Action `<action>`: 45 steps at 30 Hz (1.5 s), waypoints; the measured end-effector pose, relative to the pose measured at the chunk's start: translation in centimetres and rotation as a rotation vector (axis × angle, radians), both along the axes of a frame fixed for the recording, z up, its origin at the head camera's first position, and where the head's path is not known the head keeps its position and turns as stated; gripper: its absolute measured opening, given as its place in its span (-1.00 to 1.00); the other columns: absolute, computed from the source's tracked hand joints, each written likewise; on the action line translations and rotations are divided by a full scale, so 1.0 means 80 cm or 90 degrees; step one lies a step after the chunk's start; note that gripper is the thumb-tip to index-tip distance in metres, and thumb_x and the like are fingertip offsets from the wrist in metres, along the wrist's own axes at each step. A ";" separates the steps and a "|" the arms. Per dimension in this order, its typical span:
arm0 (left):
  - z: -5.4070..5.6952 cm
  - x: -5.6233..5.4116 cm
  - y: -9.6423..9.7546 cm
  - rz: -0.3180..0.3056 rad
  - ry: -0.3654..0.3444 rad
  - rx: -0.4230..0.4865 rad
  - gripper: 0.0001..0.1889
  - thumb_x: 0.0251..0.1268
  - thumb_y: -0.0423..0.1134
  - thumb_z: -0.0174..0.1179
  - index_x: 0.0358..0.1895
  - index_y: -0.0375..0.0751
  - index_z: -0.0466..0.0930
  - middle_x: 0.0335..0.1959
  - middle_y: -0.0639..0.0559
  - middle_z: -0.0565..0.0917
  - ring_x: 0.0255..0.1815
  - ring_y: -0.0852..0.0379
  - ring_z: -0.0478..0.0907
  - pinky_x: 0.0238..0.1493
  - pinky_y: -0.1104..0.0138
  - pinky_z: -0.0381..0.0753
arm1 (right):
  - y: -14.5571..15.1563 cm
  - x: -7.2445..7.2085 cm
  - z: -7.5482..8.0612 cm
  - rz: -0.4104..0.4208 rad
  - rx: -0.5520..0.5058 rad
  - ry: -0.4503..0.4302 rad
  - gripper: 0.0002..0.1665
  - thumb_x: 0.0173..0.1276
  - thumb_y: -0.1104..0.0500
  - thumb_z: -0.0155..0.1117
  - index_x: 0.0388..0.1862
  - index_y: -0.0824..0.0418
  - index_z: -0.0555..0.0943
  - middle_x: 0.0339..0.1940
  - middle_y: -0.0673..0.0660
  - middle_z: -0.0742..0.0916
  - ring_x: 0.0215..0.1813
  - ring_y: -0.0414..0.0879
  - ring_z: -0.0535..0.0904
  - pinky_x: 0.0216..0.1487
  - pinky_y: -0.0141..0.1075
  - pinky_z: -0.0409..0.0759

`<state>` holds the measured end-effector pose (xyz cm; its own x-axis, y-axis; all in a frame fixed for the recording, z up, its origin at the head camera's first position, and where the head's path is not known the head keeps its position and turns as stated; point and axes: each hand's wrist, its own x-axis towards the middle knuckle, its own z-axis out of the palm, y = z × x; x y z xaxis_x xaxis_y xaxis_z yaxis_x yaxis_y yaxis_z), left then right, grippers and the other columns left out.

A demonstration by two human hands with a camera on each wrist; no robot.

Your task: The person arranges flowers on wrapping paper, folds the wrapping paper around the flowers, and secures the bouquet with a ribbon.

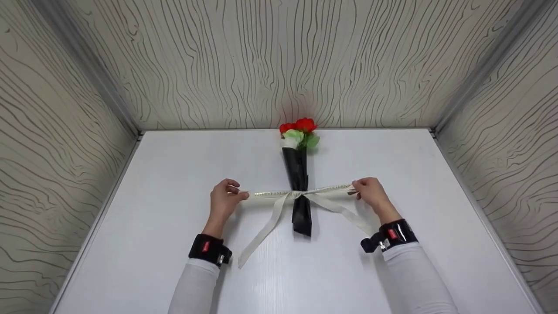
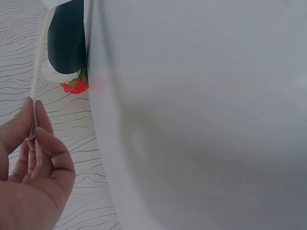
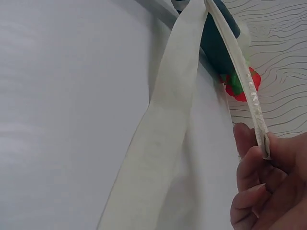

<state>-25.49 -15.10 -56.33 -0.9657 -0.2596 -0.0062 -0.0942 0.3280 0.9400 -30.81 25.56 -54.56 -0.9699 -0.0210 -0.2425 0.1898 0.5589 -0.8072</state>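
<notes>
A small bouquet (image 1: 297, 174) in black wrapping lies on the white table, with red flowers (image 1: 306, 125) and a pale white-green one at its far end. A cream ribbon (image 1: 272, 194) with printed lettering is tied around the lower part of the wrapping. My left hand (image 1: 223, 201) pinches the ribbon out to the left between thumb and fingers. On the other side my right hand (image 1: 370, 193) pinches it out to the right, and the stretch between looks taut. Two loose ribbon tails (image 3: 163, 110) hang from the knot, one toward each side.
The white table (image 1: 174, 161) ends at a back wall (image 1: 244, 65) with a wood-grain pattern, close behind the flowers. Similar side walls (image 1: 39, 144) rise left and right. Black wrist bands (image 1: 208, 249) with small cameras sit on both wrists.
</notes>
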 end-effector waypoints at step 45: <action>-0.019 0.010 -0.002 0.092 -0.069 -0.060 -0.65 -0.32 -0.42 0.38 -0.38 -0.37 0.42 -0.63 -0.06 0.51 -0.61 0.09 0.42 -0.55 0.32 0.39 | 0.012 0.020 -0.036 -0.021 0.001 -0.085 -0.64 0.40 0.16 -0.11 -0.12 0.45 0.48 -0.57 0.16 0.58 -0.58 -0.15 0.44 -0.56 -0.35 0.43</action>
<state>-24.71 -15.28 -57.89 -0.9133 -0.3999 -0.0770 -0.2456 0.3902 0.8874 -29.23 26.53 -57.44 -0.9289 0.0115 -0.3701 0.3146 0.5517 -0.7725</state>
